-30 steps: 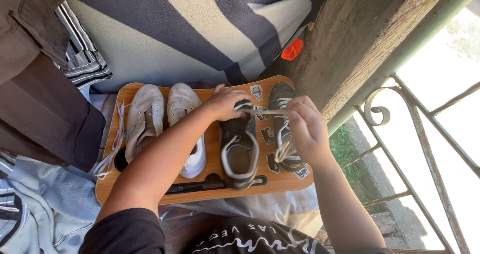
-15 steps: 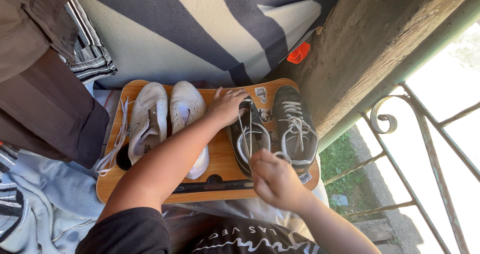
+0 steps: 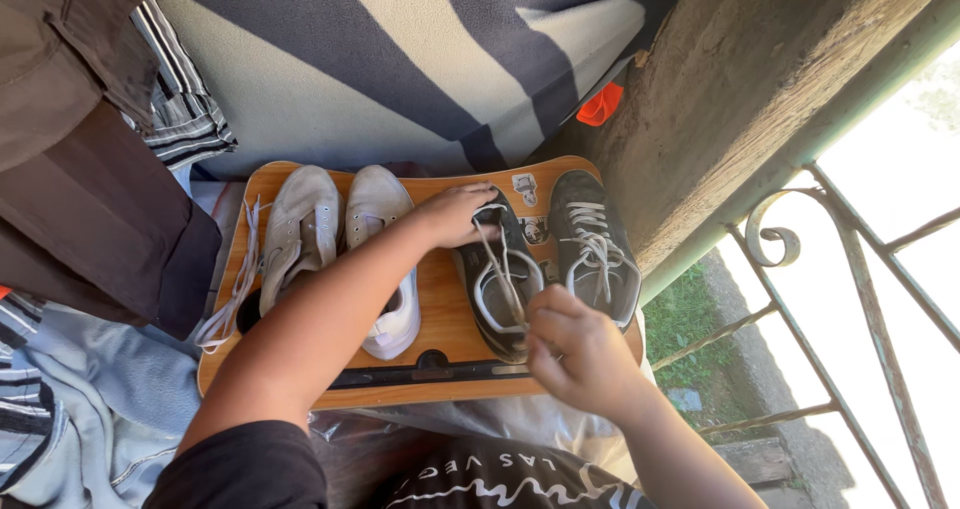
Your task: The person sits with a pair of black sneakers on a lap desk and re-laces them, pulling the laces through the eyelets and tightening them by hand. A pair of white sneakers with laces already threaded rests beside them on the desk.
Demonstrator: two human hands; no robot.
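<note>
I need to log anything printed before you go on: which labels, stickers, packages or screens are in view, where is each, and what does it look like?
Sticker: on the wooden board, far edge between the two dark shoes; small, squarish, pale with dark marks.
Second sticker: just below the first, beside the dark shoe being laced; small, pale.
No packages or screens in view.

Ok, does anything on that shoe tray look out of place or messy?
One white shoe has its lace trailing off the tray's left edge. The dark shoe is unlaced, its lace pulled by the right hand; the left hand steadies it.
</note>
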